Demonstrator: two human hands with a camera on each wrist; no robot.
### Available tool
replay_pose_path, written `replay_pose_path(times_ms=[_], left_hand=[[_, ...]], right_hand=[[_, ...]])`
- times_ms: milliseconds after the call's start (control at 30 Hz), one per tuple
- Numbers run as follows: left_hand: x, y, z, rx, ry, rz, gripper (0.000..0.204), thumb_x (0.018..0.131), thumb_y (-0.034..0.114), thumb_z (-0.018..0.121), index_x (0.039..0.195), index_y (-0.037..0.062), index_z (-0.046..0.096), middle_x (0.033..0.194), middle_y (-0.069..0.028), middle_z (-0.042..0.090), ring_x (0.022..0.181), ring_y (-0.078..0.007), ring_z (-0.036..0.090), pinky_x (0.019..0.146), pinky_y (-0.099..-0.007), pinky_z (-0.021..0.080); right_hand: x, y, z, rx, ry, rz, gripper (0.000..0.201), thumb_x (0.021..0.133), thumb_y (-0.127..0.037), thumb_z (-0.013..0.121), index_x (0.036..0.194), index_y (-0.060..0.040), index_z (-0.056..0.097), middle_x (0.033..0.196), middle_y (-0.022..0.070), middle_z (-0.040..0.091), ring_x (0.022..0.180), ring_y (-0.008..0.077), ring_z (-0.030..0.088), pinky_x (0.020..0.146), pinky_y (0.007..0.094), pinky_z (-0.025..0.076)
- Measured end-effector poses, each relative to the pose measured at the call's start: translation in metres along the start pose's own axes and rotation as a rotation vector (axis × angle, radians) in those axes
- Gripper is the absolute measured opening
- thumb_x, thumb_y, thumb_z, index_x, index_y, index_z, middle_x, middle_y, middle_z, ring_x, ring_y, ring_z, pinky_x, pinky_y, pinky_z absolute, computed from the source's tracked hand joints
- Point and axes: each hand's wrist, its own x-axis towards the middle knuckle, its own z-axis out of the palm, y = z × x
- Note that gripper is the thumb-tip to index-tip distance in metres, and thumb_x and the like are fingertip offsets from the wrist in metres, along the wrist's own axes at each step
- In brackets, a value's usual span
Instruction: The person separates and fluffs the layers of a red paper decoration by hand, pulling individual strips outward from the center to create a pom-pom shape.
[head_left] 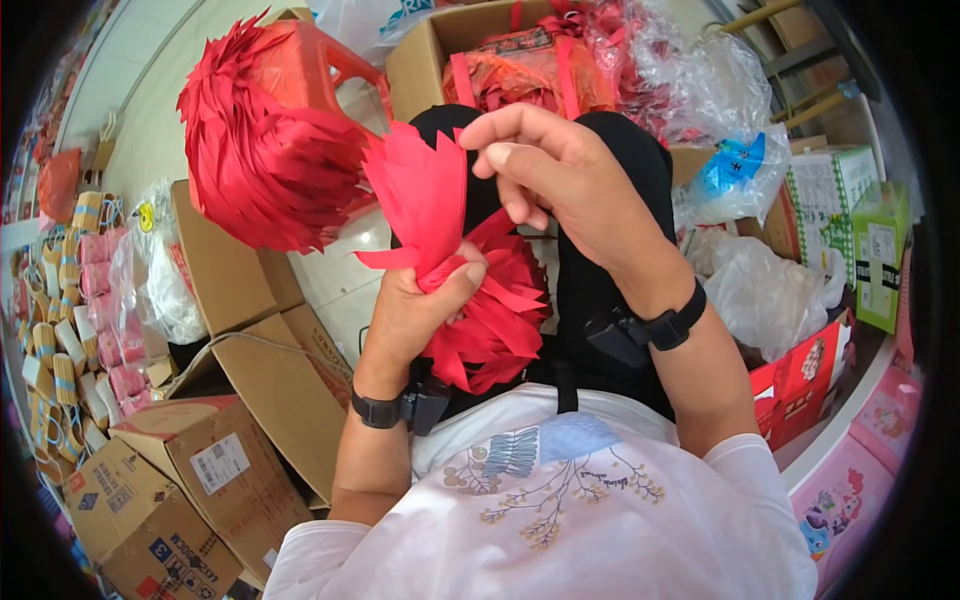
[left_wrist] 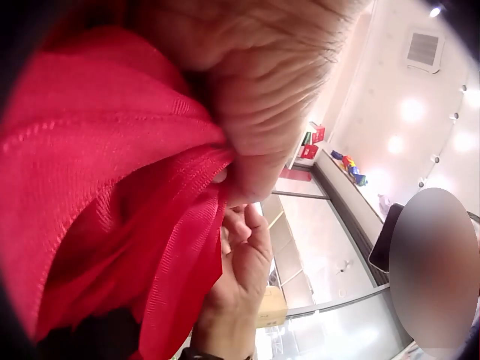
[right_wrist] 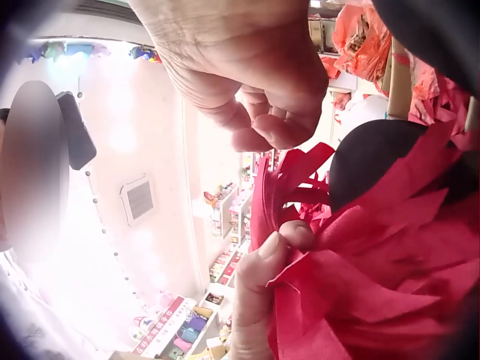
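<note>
My left hand (head_left: 425,305) grips a bunch of red fabric ribbon strips (head_left: 420,190) at its narrow waist, thumb across the front. Pointed strip ends fan out above the fist. More red strips (head_left: 490,340) spread below it over the lap. In the left wrist view the red cloth (left_wrist: 112,150) fills the left side, close to the palm. My right hand (head_left: 565,175) is raised beside the fanned ends, fingers loosely bent, index fingertip right at the bunch's upper edge. The right wrist view shows those fingertips (right_wrist: 259,135) just over a ribbon end (right_wrist: 266,187).
A large bundle of red strips (head_left: 265,170) lies over a red plastic stool (head_left: 300,65). Ahead stands an open cardboard box (head_left: 415,65) with red material. Cardboard boxes (head_left: 215,470) crowd the left; plastic bags (head_left: 755,290) and a red box (head_left: 800,385) line the right.
</note>
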Motion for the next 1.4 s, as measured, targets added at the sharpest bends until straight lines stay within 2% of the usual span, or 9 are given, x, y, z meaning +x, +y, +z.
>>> replay_pose_path(times_ms=[233, 533, 833, 933, 1033, 1133, 1333, 1400], left_hand=[[-0.001, 0.001, 0.000, -0.002, 0.007, -0.015, 0.011, 0.092, 0.014, 0.067, 0.100, 0.0070, 0.067, 0.077, 0.0049, 0.061, 0.061, -0.0031, 0.054, 0.055, -0.0208, 0.045], [0.001, 0.000, 0.000, -0.008, 0.002, -0.014, 0.011, 0.092, 0.014, 0.067, 0.099, 0.0068, 0.067, 0.075, 0.0049, 0.060, 0.060, -0.0033, 0.053, 0.054, -0.0206, 0.045], [0.001, 0.002, 0.001, -0.004, 0.009, -0.028, 0.012, 0.091, 0.015, 0.068, 0.099, 0.0066, 0.067, 0.075, 0.0046, 0.060, 0.059, -0.0036, 0.054, 0.053, -0.0204, 0.045], [0.001, 0.003, 0.000, -0.004, 0.003, -0.031, 0.013, 0.092, 0.016, 0.068, 0.100, 0.0065, 0.067, 0.076, 0.0045, 0.061, 0.060, -0.0035, 0.054, 0.054, -0.0204, 0.045], [0.001, 0.003, -0.001, -0.007, -0.010, -0.029, 0.013, 0.092, 0.017, 0.068, 0.100, 0.0065, 0.067, 0.077, 0.0046, 0.061, 0.061, -0.0033, 0.054, 0.054, -0.0204, 0.046], [0.000, 0.004, 0.000, -0.009, 0.000, -0.038, 0.013, 0.092, 0.017, 0.067, 0.100, 0.0066, 0.067, 0.077, 0.0050, 0.060, 0.061, -0.0030, 0.054, 0.054, -0.0204, 0.046], [0.001, 0.004, 0.001, -0.006, 0.010, -0.020, 0.014, 0.092, 0.016, 0.067, 0.101, 0.0053, 0.067, 0.073, 0.0043, 0.059, 0.057, -0.0036, 0.053, 0.052, -0.0207, 0.046], [0.001, 0.004, 0.000, -0.010, 0.001, -0.013, 0.014, 0.092, 0.016, 0.067, 0.101, 0.0053, 0.067, 0.072, 0.0046, 0.058, 0.057, -0.0033, 0.052, 0.052, -0.0204, 0.045]], right_hand=[[0.010, 0.004, 0.007, -0.044, 0.041, 0.008, 0.028, 0.096, -0.018, 0.057, 0.117, -0.0013, 0.063, 0.094, 0.0011, 0.062, 0.062, 0.0021, 0.052, 0.051, 0.0169, 0.037], [0.013, 0.006, 0.007, -0.065, 0.043, 0.020, 0.025, 0.096, -0.018, 0.057, 0.113, -0.0024, 0.065, 0.077, -0.0046, 0.058, 0.059, 0.0008, 0.050, 0.050, 0.0171, 0.035], [0.011, 0.002, 0.007, -0.022, 0.019, 0.033, 0.022, 0.095, -0.020, 0.060, 0.109, -0.0030, 0.065, 0.072, -0.0058, 0.055, 0.059, 0.0014, 0.048, 0.050, 0.0176, 0.034], [0.009, 0.001, 0.007, -0.093, 0.012, 0.026, 0.017, 0.094, -0.018, 0.062, 0.101, -0.0033, 0.063, 0.083, -0.0010, 0.060, 0.059, 0.0021, 0.048, 0.051, 0.0185, 0.037], [0.008, 0.005, 0.007, -0.033, 0.034, -0.032, 0.012, 0.092, -0.014, 0.064, 0.095, -0.0033, 0.061, 0.105, 0.0075, 0.064, 0.058, 0.0027, 0.049, 0.054, 0.0194, 0.041], [0.006, 0.006, 0.005, -0.045, -0.007, -0.112, 0.010, 0.091, -0.012, 0.063, 0.094, -0.0028, 0.061, 0.125, 0.0140, 0.061, 0.057, 0.0030, 0.049, 0.056, 0.0201, 0.044], [0.004, 0.005, 0.004, -0.036, -0.001, -0.095, 0.005, 0.090, -0.008, 0.064, 0.092, -0.0035, 0.061, 0.125, 0.0125, 0.062, 0.058, 0.0029, 0.049, 0.056, 0.0199, 0.045], [0.003, 0.007, 0.003, -0.007, 0.000, -0.116, 0.007, 0.091, -0.008, 0.065, 0.094, -0.0029, 0.062, 0.123, 0.0098, 0.062, 0.063, 0.0018, 0.049, 0.056, 0.0187, 0.043]])
